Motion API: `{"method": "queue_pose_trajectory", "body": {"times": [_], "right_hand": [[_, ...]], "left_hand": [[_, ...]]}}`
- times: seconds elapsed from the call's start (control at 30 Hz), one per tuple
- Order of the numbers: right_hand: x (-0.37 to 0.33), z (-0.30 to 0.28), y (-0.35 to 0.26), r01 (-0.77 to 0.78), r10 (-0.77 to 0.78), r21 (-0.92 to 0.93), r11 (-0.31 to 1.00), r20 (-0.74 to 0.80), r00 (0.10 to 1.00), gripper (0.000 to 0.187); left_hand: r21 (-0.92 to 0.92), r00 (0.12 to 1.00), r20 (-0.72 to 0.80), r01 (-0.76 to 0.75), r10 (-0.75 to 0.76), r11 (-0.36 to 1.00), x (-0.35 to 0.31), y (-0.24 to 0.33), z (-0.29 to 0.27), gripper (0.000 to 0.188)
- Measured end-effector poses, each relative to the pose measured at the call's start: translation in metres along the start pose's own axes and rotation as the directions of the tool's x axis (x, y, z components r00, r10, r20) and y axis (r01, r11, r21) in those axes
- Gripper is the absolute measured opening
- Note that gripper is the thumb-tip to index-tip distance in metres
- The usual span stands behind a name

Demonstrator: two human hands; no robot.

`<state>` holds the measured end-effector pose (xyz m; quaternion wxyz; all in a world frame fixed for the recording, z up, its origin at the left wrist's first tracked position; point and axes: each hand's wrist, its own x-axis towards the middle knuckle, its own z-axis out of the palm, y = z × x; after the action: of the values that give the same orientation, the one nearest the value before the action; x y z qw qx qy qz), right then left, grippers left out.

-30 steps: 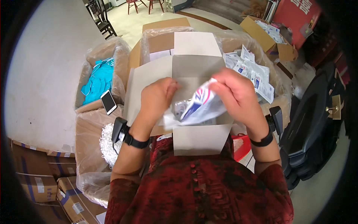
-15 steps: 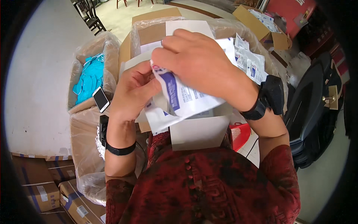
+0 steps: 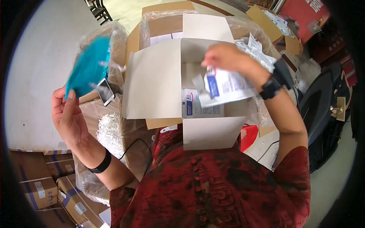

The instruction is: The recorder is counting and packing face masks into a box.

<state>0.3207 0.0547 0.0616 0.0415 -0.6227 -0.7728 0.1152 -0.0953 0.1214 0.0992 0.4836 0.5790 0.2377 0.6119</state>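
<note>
My left hand point(image 3: 70, 117) is out to the left, pinching the lower corner of a turquoise face mask point(image 3: 88, 66), which is smeared by motion; its white ear loops trail to the right. My right hand point(image 3: 225, 57) grips the top edge of a white-and-blue pouch point(image 3: 230, 88), held tilted over an open white carton point(image 3: 154, 79). Inside that carton lies a similar pouch point(image 3: 192, 106), partly covered by the one in my hand.
A phone point(image 3: 105, 92) lies by the plastic-lined box on the left, above a heap of white cords point(image 3: 110, 131). More pouches point(image 3: 254, 49) lie beyond my right hand. A black chair point(image 3: 323, 106) stands at right, and brown cartons point(image 3: 38, 182) at lower left.
My left hand has let go of the pouch, swung left and taken hold of a face mask. My right hand keeps the pouch, moved right, exposing the carton's inside.
</note>
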Motion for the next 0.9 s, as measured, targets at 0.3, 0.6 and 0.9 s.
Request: {"method": "queue_pose_trajectory", "body": {"times": [0.3,0.6,0.9], "right_hand": [[0.032,0.136,-0.008,-0.061,0.096,-0.113,0.992,0.34,0.935,0.026],[-0.002,0.033,-0.034,-0.042,0.022,0.174,0.984,0.113,0.993,0.025],[-0.071,-0.049,-0.077,0.141,-0.089,0.182,0.973,-0.27,0.959,0.011]], "left_hand": [[-0.307,0.964,0.209,0.225,-0.165,0.925,-0.017,-0.009,0.06,0.019],[0.457,0.961,0.275,-0.109,-0.024,0.883,-0.04,-0.046,0.128,0.015],[0.362,0.866,0.482,-0.059,-0.133,0.93,-0.042,-0.043,0.193,0.026]]}}
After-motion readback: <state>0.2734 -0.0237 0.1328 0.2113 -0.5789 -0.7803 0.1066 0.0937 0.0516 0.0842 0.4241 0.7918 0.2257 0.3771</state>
